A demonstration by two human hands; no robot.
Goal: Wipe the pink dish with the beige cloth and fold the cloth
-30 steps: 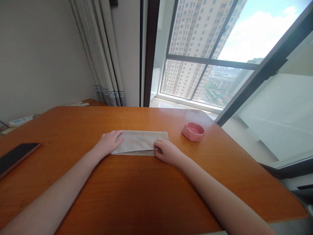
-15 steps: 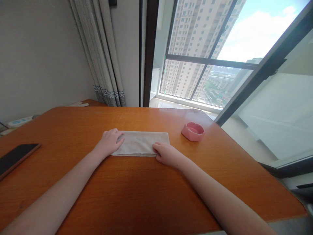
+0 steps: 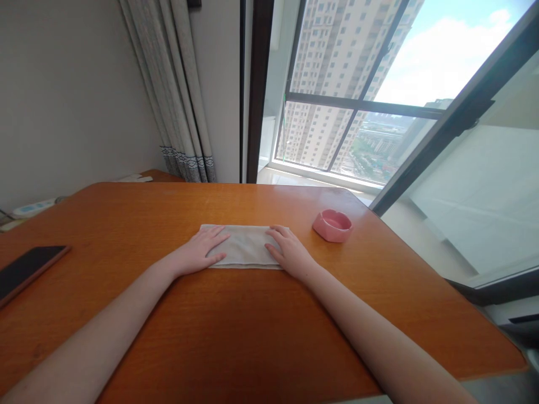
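A light grey cloth, folded into a long flat rectangle, lies on the wooden table between my hands. My left hand rests flat over its left end with the fingers spread. On the right end lies my right hand, its fingers also stretched out across the fabric. Neither hand grips the cloth; both cover its side edges. Folded layers show along the near edge.
A pink ashtray stands to the right of the cloth. At the left edge of the wooden table lies a dark phone. Beyond the table are a grey curtain and a large window.
My right hand has gone from closed fingers at the cloth's near right corner to lying flat on it. My left hand has shifted inward and spread its fingers.
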